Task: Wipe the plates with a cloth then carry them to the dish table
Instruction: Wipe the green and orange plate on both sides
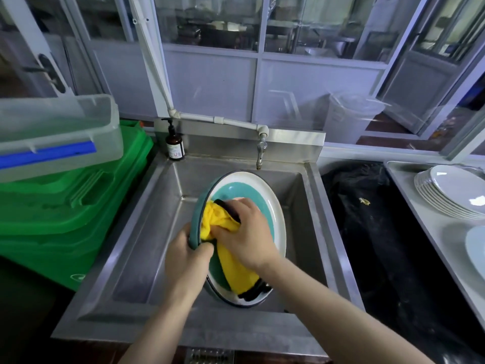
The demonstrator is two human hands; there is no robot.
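While the oval plate with a teal centre, white band and dark rim (265,195) is held tilted on edge over the stainless steel sink basin (162,206), wiping is the step in hand. At the plate's left rim the left hand (187,254) grips, fingers curled round the edge. Bunched under curled fingers, the yellow cloth with dark trim (236,266) is pressed by the right hand (245,232) against the teal centre, its tail hanging toward the near end of the plate. By my judgement the near white band remains to be covered; the next move calls for a sweep of the cloth along it, with the left grip kept firm so the plate does not slip into the basin. Carrying has not begun. Stacked white plates (451,194) sit on a steel counter (414,195) at the right, possibly the dish table. A brown pump bottle (174,143) stands at the far left corner of the sink.
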